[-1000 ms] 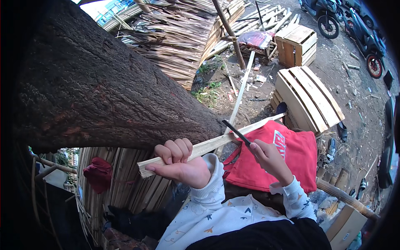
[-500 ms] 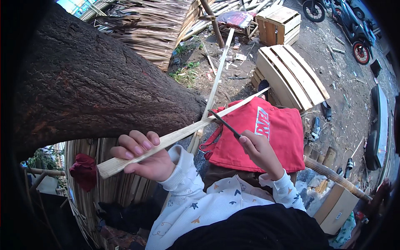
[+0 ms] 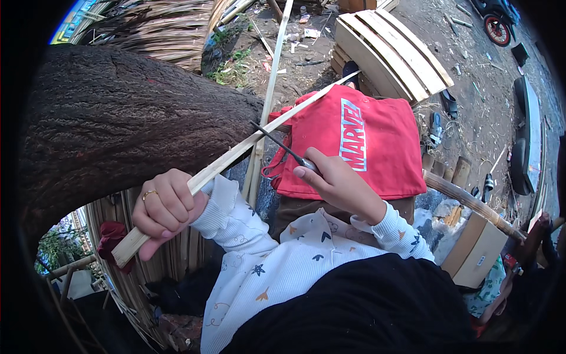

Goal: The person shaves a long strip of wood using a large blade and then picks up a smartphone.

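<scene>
My left hand (image 3: 168, 203) is wrapped round the near end of a long pale bamboo strip (image 3: 227, 160), which slants up and away to the right. A ring is on one of its fingers. Closed on the handle of a knife (image 3: 279, 144), my right hand (image 3: 342, 186) is right of the strip. The dark blade lies across the strip, its tip past the strip's left edge. Beneath the strip's far part, a red cloth bag (image 3: 392, 138) with a strap covers my lap. Another long strip (image 3: 273, 76) passes under the held one.
A thick tree trunk (image 3: 135, 118) leans in from the left. Palm thatch (image 3: 153, 29) is behind it. A slatted wooden crate (image 3: 392, 50) stands ahead right, with sandals (image 3: 436, 128) nearby. At right are a bamboo pole (image 3: 471, 203), a cardboard box (image 3: 474, 248) and a motorbike (image 3: 498, 26).
My left hand has turned from an underhand hold, fingers showing, to a fist round the strip. The right hand and knife have moved left, nearer the left hand. The view has tilted downward.
</scene>
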A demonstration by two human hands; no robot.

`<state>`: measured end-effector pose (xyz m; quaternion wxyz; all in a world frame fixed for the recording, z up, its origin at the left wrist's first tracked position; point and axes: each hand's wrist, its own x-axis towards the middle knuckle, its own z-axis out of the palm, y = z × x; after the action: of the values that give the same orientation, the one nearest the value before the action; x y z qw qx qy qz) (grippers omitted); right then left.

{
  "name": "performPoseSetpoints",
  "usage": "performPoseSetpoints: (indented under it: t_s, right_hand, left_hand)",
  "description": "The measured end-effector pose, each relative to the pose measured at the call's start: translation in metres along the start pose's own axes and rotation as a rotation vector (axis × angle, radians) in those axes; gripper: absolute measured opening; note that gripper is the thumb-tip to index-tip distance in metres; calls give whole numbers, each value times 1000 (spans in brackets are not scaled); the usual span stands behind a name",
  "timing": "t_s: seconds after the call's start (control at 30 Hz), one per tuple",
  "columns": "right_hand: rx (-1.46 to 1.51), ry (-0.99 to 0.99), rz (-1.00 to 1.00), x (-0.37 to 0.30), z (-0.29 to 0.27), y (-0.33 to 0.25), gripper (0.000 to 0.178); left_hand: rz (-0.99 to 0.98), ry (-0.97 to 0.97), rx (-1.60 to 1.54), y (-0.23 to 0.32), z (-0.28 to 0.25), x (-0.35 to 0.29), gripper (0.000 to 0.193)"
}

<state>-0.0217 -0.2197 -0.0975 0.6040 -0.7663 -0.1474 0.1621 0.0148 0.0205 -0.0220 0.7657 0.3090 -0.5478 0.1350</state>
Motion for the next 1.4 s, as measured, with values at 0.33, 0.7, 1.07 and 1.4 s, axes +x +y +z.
performPoseSetpoints:
  t_s: [0.33,0.7,1.07,1.4]
  right_hand:
    - [-13,304,-424,2,23,-29,31]
    - [-294,226,-403,0,29,-67,33]
    - [-333,137,-146,14,27,-38,32]
    - [-383,292,0,26,27,-6,34]
  left_hand:
    - [141,313,163,-16,27,4,49]
    - [136,311,151,-12,20,1,50]
    - [152,243,133,-11,19,3,50]
    - [140,287,88,-10,11,-8,49]
